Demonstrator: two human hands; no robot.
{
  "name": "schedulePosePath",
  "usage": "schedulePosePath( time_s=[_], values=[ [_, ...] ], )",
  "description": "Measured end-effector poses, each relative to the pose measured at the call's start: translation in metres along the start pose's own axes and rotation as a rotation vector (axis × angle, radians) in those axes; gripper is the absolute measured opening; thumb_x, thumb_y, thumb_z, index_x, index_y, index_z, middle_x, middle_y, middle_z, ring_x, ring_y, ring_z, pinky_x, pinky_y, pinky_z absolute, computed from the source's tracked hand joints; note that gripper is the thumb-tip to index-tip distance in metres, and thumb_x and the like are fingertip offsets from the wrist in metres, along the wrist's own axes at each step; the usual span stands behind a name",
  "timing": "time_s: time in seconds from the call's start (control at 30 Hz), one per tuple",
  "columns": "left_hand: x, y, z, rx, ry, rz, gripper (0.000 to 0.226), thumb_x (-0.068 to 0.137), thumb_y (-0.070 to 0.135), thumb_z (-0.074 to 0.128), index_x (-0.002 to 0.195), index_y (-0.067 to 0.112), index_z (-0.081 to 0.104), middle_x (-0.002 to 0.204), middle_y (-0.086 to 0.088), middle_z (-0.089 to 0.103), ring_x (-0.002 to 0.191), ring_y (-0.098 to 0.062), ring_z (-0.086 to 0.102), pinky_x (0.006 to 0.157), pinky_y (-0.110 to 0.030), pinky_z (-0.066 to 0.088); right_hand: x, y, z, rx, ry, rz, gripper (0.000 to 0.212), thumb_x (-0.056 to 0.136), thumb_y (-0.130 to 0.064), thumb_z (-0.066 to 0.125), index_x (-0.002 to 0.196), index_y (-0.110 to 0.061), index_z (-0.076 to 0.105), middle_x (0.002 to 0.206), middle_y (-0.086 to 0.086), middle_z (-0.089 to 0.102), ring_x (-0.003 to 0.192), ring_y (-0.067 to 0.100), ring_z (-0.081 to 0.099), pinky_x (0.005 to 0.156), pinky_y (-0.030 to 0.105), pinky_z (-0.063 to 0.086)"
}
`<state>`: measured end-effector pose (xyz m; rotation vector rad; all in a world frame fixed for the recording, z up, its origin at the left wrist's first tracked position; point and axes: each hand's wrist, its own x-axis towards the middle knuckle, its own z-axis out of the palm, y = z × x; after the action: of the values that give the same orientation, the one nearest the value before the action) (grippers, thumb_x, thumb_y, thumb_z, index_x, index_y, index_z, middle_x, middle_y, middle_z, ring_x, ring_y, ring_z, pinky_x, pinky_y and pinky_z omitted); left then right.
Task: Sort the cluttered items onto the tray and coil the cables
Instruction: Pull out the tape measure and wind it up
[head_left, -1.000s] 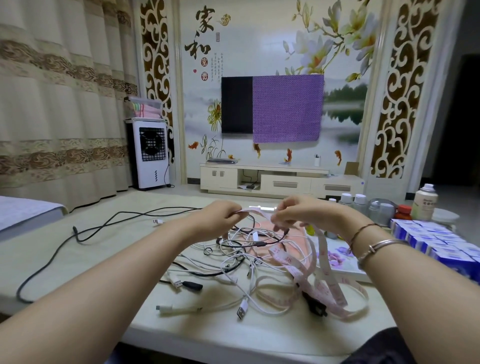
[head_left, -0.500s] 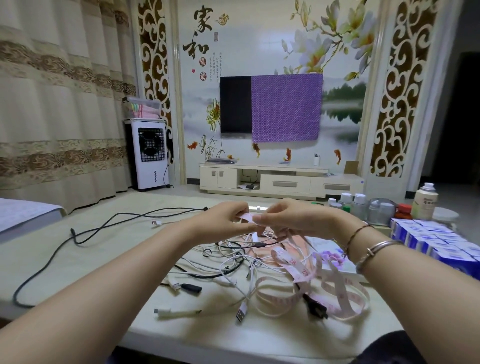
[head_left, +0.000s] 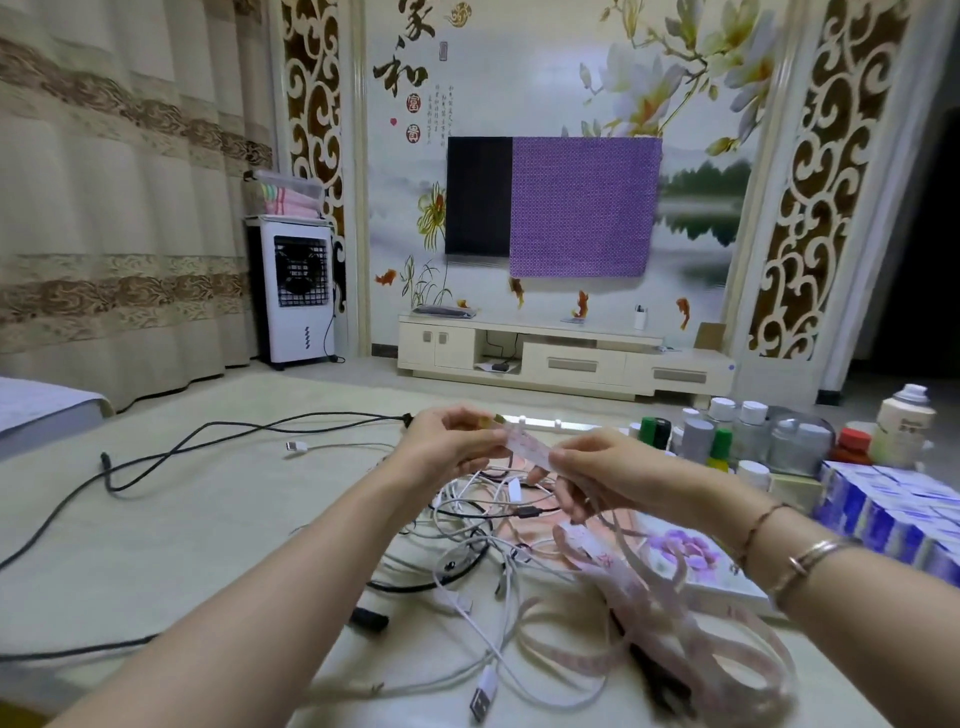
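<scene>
Both hands, left hand (head_left: 452, 447) and right hand (head_left: 597, 475), pinch the pink measuring tape (head_left: 527, 447) above the cable tangle (head_left: 483, 535) at desk (head_left: 208, 519) centre (12 o'clock); it looks light, limp, best pinched near the end.

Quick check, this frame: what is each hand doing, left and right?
Left hand: pinches the end of the tape measure.
Right hand: pinches the same tape a little further along; the rest trails down to the table.
</scene>
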<state>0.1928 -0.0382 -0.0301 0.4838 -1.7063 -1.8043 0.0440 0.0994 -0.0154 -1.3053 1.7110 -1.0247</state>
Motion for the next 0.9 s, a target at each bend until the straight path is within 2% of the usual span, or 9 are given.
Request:
schedulePosePath(
  time_s=[0.17, 0.23, 0.3, 0.33, 0.4, 0.47, 0.6, 0.7, 0.9],
  values=[
    [0.033, -0.032, 0.019, -0.084, 0.046, 0.009, 0.023, 0.074, 0.001, 0.075, 0.095, 0.001, 0.066, 0.082, -0.007, 0.070, 0.076, -0.019, 0.069, 0.078, -0.027, 0.055, 0.018, 0.039, -0.004, 0.086, 0.177, -0.002, 0.021, 0.100, -0.015, 0.041, 0.096, -0.002, 0.057, 0.055, 0.003, 0.054, 0.044, 0.018, 0.041, 0.047, 0.030, 0.032],
    [0.042, -0.043, 0.026, -0.090, 0.056, 0.018, 0.015, 0.076, 0.001, 0.074, 0.088, 0.005, 0.067, 0.080, -0.006, 0.070, 0.079, -0.021, 0.068, 0.083, -0.030, 0.054, 0.024, 0.050, 0.000, 0.062, 0.260, -0.027, 0.032, 0.094, -0.038, 0.054, 0.089, -0.007, 0.060, 0.051, 0.001, 0.051, 0.042, 0.016, 0.037, 0.045, 0.026, 0.026],
    [0.049, -0.053, 0.029, -0.101, 0.069, -0.001, 0.011, 0.077, 0.001, 0.073, 0.085, 0.007, 0.067, 0.077, -0.004, 0.070, 0.077, -0.018, 0.068, 0.080, -0.028, 0.055, 0.029, 0.056, 0.006, 0.076, 0.320, -0.051, 0.043, 0.076, -0.061, 0.059, 0.078, -0.018, 0.064, 0.049, 0.001, 0.046, 0.041, 0.015, 0.034, 0.042, 0.022, 0.024],
    [0.053, -0.059, 0.031, -0.126, 0.065, -0.016, 0.011, 0.078, 0.002, 0.072, 0.085, 0.008, 0.067, 0.077, -0.003, 0.070, 0.075, -0.015, 0.068, 0.075, -0.025, 0.055, 0.033, 0.061, 0.008, 0.113, 0.334, -0.065, 0.044, 0.075, -0.059, 0.058, 0.079, -0.016, 0.065, 0.048, 0.001, 0.043, 0.041, 0.014, 0.032, 0.041, 0.020, 0.023],
    [0.056, -0.065, 0.031, -0.207, 0.045, -0.044, 0.011, 0.079, 0.004, 0.071, 0.088, 0.008, 0.068, 0.080, -0.003, 0.071, 0.073, -0.011, 0.069, 0.068, -0.020, 0.052, 0.036, 0.066, 0.013, 0.176, 0.329, -0.083, 0.037, 0.090, -0.041, 0.054, 0.087, -0.006, 0.064, 0.045, 0.002, 0.040, 0.037, 0.011, 0.030, 0.037, 0.018, 0.022],
    [0.059, -0.069, 0.031, -0.283, 0.034, -0.066, 0.015, 0.078, 0.005, 0.071, 0.092, 0.007, 0.067, 0.084, -0.005, 0.071, 0.078, -0.014, 0.069, 0.069, -0.021, 0.053, 0.037, 0.070, 0.016, 0.230, 0.315, -0.091, 0.028, 0.098, -0.024, 0.048, 0.089, -0.002, 0.062, 0.043, 0.003, 0.043, 0.031, 0.010, 0.031, 0.034, 0.017, 0.024],
    [0.065, -0.067, 0.031, -0.342, 0.033, -0.067, 0.014, 0.079, 0.003, 0.070, 0.092, 0.005, 0.065, 0.083, -0.007, 0.072, 0.083, -0.021, 0.069, 0.078, -0.027, 0.057, 0.035, 0.072, 0.015, 0.289, 0.268, -0.111, 0.029, 0.101, -0.016, 0.042, 0.088, -0.001, 0.064, 0.046, 0.005, 0.046, 0.030, 0.012, 0.037, 0.035, 0.018, 0.031],
    [0.068, -0.067, 0.028, -0.344, 0.157, -0.086, 0.018, 0.081, 0.001, 0.069, 0.098, 0.001, 0.063, 0.092, -0.014, 0.070, 0.090, -0.025, 0.069, 0.082, -0.029, 0.058, 0.029, 0.072, 0.013, 0.306, 0.214, -0.084, 0.032, 0.102, -0.016, 0.040, 0.086, -0.004, 0.065, 0.048, 0.006, 0.047, 0.035, 0.017, 0.039, 0.039, 0.019, 0.034],
    [0.078, -0.067, 0.005, -0.487, 0.454, -0.102, 0.011, 0.083, 0.000, 0.067, 0.086, 0.007, 0.060, 0.087, -0.010, 0.066, 0.076, -0.017, 0.064, 0.063, -0.021, 0.059, 0.017, 0.054, 0.004, 0.105, 0.170, 0.033, 0.033, 0.103, -0.020, 0.039, 0.088, -0.005, 0.064, 0.049, 0.001, 0.047, 0.036, 0.014, 0.042, 0.040, 0.019, 0.036]
  ],
)
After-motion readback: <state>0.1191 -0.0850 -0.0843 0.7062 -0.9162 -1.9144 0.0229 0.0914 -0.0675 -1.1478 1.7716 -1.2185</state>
